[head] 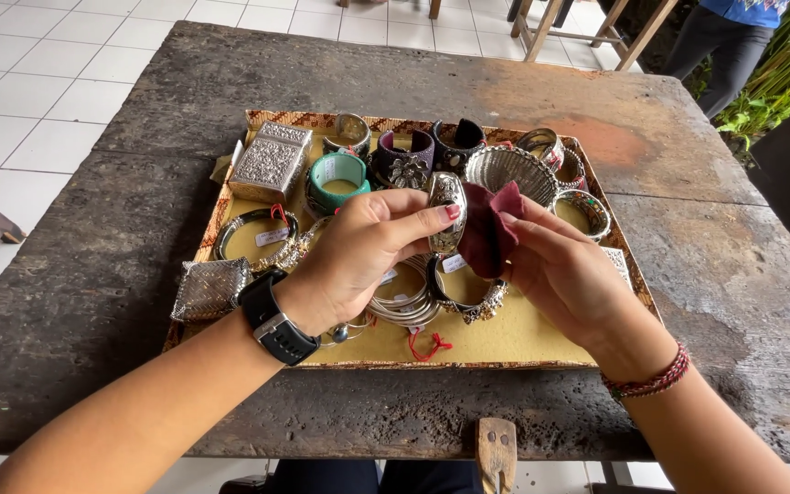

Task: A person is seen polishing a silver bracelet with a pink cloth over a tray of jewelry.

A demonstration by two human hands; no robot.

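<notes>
My left hand (358,256) grips an engraved silver cuff bracelet (446,210), holding it up over a woven tray (505,348). My right hand (564,270) pinches a dark red cloth (486,229) pressed against the side of the cuff. A black watch sits on my left wrist, and a red braided band on my right wrist. Under both hands lie several silver bangles (409,306) with red strings and small price tags.
The tray rests on a worn dark wooden table (121,274) and holds an embossed silver box (272,160), a turquoise cuff (338,178), a silver mesh bangle (509,169) and a woven silver pouch (210,288). A person's legs (715,41) stand at the far right, beside green plants.
</notes>
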